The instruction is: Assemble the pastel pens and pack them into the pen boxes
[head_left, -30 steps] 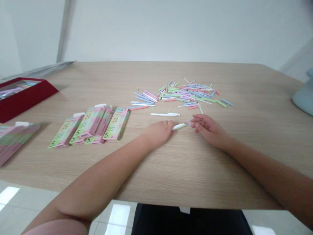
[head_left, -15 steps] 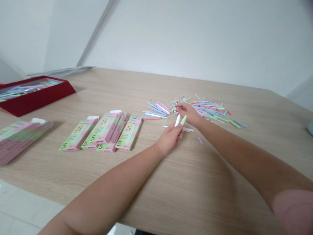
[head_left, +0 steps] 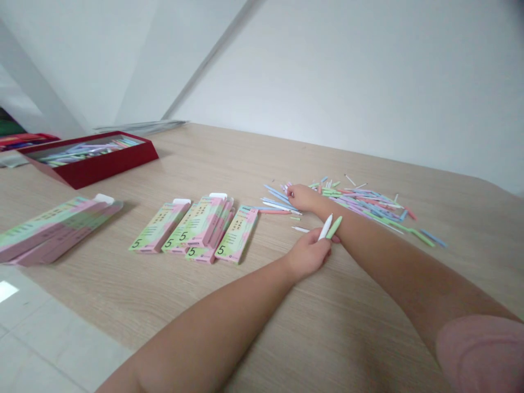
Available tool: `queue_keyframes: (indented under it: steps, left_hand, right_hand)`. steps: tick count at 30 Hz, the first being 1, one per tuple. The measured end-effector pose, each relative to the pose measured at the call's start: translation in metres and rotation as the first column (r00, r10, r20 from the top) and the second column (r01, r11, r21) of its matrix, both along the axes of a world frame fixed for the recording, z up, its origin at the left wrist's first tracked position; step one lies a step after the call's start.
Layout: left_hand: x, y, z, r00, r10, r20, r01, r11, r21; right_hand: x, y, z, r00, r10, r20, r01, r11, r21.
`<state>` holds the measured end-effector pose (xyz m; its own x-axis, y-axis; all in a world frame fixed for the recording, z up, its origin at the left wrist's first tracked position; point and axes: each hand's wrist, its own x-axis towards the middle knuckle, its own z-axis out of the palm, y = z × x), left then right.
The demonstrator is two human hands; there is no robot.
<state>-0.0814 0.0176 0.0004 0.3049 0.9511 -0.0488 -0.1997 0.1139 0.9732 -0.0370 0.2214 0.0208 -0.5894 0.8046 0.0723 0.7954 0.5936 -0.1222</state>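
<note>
My left hand [head_left: 310, 254] is closed round a white pen [head_left: 326, 226] and a light green pen [head_left: 334, 227], their tips pointing up and away. Farther off, my right hand [head_left: 301, 196] reaches across to a small fan of blue, white and purple pens [head_left: 278, 203]. Its fingers are pinched together at the far end of that fan; what they grip, if anything, is too small to make out. To the right, partly behind my right forearm, spreads a loose heap of pastel pens and pen parts [head_left: 368, 204].
Several pink-and-green pen boxes marked 5 [head_left: 237, 234] lie left of my hands. More such boxes [head_left: 53, 229] are stacked at the table's left edge. Behind them stands a dark red box [head_left: 110, 166] full of pens. A white wall [head_left: 347, 82] rises behind the wooden table [head_left: 229, 147].
My right hand has moved left from the heap's edge to the fan of pens, its fingers now closed. The view has turned left. My left hand still holds both pens.
</note>
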Motion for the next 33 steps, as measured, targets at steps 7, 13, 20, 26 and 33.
queue_keyframes:
  steps: [7,13,20,26,33]
  left_hand:
    - [-0.002,-0.002,0.002,0.999,-0.032,0.040,0.030,0.998,0.053]
    - [-0.003,0.000,0.004,0.974,-0.074,0.214,0.086,0.995,-0.045]
    - [-0.015,0.012,0.006,0.858,-0.032,0.512,0.183,0.952,-0.247]
    - [-0.023,0.019,0.002,0.795,0.020,0.606,0.230,0.915,-0.332]
    - [-0.021,0.019,-0.002,0.808,-0.008,0.589,0.241,0.917,-0.317]
  right_hand:
    - [-0.003,-0.003,0.002,0.995,-0.003,0.102,0.000,1.000,0.027]
    - [0.007,-0.005,0.001,0.994,0.032,0.106,-0.039,0.997,0.064]
    - [0.019,-0.014,-0.002,0.995,0.094,0.040,-0.098,0.990,0.098]
    - [0.017,-0.011,-0.006,0.989,0.149,0.017,-0.150,0.984,0.099]
    - [0.010,-0.008,-0.004,0.986,0.164,0.019,-0.165,0.982,0.092]
